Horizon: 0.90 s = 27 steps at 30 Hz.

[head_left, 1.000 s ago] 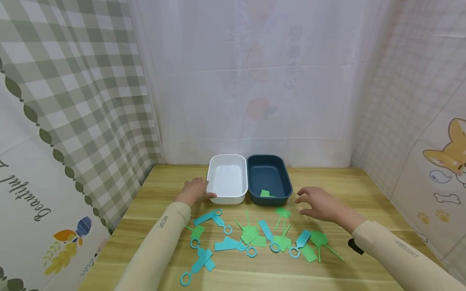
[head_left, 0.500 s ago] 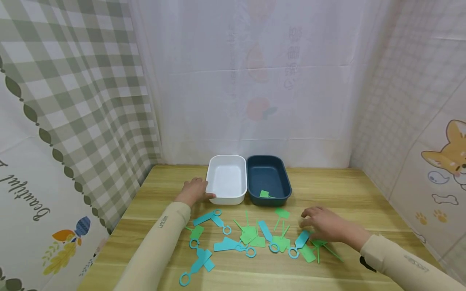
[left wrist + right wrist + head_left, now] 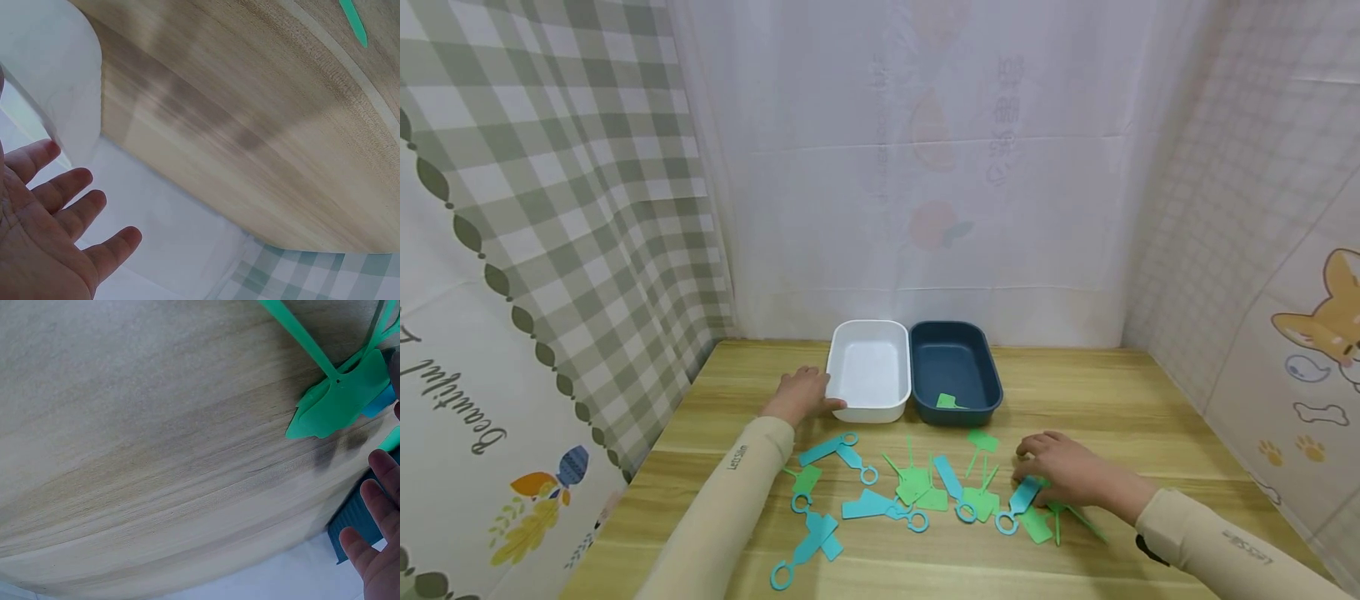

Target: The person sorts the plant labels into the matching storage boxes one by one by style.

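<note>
My left hand (image 3: 801,396) touches the left side of a white plastic bin (image 3: 869,362), fingers extended and spread in the left wrist view. My right hand (image 3: 1066,472) is low over a small cluster of plastic tags at the right, its fingers loosely bent and apart. Under and beside it lie a blue ring-ended tag (image 3: 1023,495) and a green tag (image 3: 1037,527). In the right wrist view the green tags (image 3: 350,400) overlap by the thumb at the frame edge; contact is unclear there. A dark blue bin (image 3: 955,358) holds a green tag (image 3: 947,401).
Several blue and green tags lie across the wooden table (image 3: 925,567), including a blue ring-ended tag (image 3: 808,546), a green tag (image 3: 806,479) and a green tag (image 3: 982,439). The bins stand side by side near a white curtain (image 3: 925,208). A checked cloth (image 3: 610,167) hangs at left.
My right hand has moved down and toward me, from beside the dark blue bin to over the tags at the right. My left hand stays at the white bin.
</note>
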{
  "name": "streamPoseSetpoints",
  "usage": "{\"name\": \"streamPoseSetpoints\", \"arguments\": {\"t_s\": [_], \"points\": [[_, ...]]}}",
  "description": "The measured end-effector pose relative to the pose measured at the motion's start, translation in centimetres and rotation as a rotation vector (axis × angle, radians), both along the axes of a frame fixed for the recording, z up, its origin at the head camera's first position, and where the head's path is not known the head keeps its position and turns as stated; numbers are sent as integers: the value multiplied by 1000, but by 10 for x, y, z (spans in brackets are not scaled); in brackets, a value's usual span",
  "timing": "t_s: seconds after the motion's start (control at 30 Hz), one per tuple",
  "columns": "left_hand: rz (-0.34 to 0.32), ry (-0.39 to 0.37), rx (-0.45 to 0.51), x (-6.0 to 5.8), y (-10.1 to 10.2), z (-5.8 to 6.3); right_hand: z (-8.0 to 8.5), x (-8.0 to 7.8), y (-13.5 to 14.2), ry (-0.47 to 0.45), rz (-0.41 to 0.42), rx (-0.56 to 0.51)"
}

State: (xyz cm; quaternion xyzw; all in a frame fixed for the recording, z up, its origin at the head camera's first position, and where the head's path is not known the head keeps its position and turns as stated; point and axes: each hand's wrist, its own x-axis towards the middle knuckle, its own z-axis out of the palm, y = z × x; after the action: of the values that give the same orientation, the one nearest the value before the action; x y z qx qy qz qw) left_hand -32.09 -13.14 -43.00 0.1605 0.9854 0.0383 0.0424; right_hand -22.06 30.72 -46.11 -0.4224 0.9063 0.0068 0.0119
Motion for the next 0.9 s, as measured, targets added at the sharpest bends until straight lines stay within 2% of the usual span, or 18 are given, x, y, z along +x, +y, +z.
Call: {"name": "streamPoseSetpoints", "arguments": {"t_s": [0.4,0.9], "points": [[10,-13,2,1,0,2,-3,-1,-3,13,11,21],[14,-7,16,2,1,1,-7,-2,-3,73,48,14]]}}
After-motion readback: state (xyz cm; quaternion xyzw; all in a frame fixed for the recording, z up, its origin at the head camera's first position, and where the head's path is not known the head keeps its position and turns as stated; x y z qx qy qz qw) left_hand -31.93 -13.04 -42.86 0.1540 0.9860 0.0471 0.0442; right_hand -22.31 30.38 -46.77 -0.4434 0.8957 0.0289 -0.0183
